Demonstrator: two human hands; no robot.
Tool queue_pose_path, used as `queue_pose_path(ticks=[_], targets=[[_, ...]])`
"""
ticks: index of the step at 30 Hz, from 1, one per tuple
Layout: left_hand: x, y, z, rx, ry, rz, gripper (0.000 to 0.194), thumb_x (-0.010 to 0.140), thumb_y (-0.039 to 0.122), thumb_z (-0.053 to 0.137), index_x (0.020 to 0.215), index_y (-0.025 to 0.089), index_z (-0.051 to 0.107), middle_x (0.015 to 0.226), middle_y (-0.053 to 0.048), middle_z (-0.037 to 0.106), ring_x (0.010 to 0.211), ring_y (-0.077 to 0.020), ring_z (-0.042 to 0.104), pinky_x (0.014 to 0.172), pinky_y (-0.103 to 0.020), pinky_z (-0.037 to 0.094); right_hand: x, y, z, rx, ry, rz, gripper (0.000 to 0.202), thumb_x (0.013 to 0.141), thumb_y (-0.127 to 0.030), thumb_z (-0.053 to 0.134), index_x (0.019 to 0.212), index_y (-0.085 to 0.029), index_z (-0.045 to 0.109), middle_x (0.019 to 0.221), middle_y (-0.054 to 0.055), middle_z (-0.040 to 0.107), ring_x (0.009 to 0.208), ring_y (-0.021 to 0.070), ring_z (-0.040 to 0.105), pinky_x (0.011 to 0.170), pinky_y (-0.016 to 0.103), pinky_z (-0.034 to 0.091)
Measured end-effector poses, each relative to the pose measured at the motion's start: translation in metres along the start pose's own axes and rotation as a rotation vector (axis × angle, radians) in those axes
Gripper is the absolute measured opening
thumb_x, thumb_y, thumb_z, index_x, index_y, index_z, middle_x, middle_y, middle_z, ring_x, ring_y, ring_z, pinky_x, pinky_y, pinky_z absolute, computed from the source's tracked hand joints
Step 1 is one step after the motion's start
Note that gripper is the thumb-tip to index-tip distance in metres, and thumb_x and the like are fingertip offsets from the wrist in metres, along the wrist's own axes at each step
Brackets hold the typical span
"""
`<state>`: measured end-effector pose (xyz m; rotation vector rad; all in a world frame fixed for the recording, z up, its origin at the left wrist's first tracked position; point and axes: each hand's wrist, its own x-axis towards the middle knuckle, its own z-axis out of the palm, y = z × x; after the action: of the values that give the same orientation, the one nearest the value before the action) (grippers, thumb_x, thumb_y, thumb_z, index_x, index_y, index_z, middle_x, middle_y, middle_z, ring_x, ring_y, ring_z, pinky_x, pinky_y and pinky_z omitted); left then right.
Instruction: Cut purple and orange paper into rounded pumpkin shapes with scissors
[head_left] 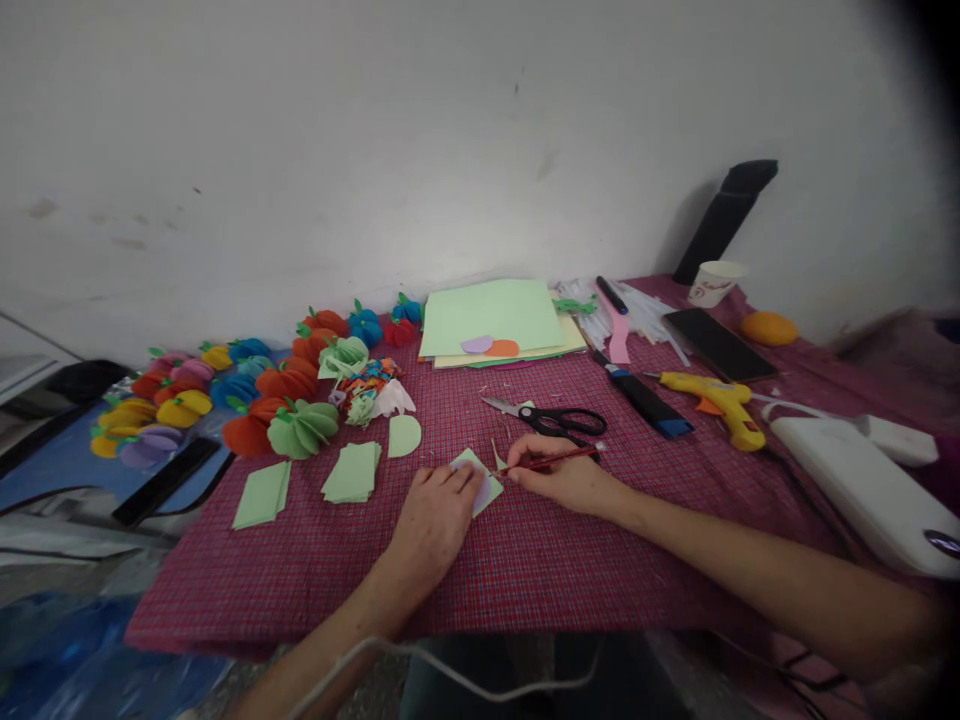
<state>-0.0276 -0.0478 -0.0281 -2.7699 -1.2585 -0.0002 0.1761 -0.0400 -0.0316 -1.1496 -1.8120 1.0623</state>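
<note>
Our left hand pins the green piece; our right hand pinches the red pencil.
Clock centred on that piece, left to right: paper pumpkins at 10, two green paper stacks at 9, half-round cutout at 10. Left hand at 8, fingers laid flat over piece and purple shape, on the checked cloth. Right hand at 3, thumb and fingertips on pencil, its point by the piece's right edge. Scissors between 1 and 2, glue gun between 2 and 3.
</note>
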Motion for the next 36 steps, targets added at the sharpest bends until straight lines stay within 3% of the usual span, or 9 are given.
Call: queue_pose_path(ticks=[7,19,27,36], targets=[[0.001,0.0,0.004,-0.023,0.023,-0.013,0.031,0.087,0.024,0.033,0.113,0.027,0.049,0.117,-0.001,0.055,0.1,-0.0193,0.047,0.081,-0.037,0.031,0.003,0.01,0.006,0.084,-0.055,0.038,0.006,0.074,-0.021,0.051,0.074,-0.017,0.057,0.067,-0.001,0.058,0.062,0.0116,0.053,0.059,0.022,0.042],[0.002,-0.002,0.005,-0.014,0.083,0.005,0.03,0.086,0.026,0.034,0.11,0.025,0.052,0.112,-0.002,0.058,0.096,-0.0178,0.049,0.079,-0.035,0.032,0.006,0.012,0.013,0.045,-0.128,-0.052,0.008,0.073,-0.02,0.05,0.071,-0.016,0.056,0.062,-0.002,0.054,0.058,0.0097,0.051,0.056,0.02,0.04],[0.002,-0.002,0.008,-0.029,0.109,0.01,0.029,0.086,0.027,0.035,0.108,0.025,0.053,0.111,-0.001,0.059,0.094,-0.0186,0.049,0.077,-0.036,0.032,0.008,0.014,0.011,0.024,-0.119,-0.053,0.008,0.073,-0.017,0.049,0.07,-0.016,0.056,0.061,-0.002,0.054,0.056,0.0093,0.049,0.054,0.019,0.039],[0.002,-0.002,0.009,-0.049,0.114,0.004,0.028,0.086,0.026,0.035,0.107,0.026,0.053,0.111,0.001,0.059,0.094,-0.0184,0.049,0.077,-0.036,0.032,0.012,0.017,0.009,-0.009,-0.048,0.062,0.008,0.073,-0.022,0.051,0.07,-0.017,0.056,0.06,-0.003,0.055,0.05,0.0078,0.049,0.049,0.019,0.04]])
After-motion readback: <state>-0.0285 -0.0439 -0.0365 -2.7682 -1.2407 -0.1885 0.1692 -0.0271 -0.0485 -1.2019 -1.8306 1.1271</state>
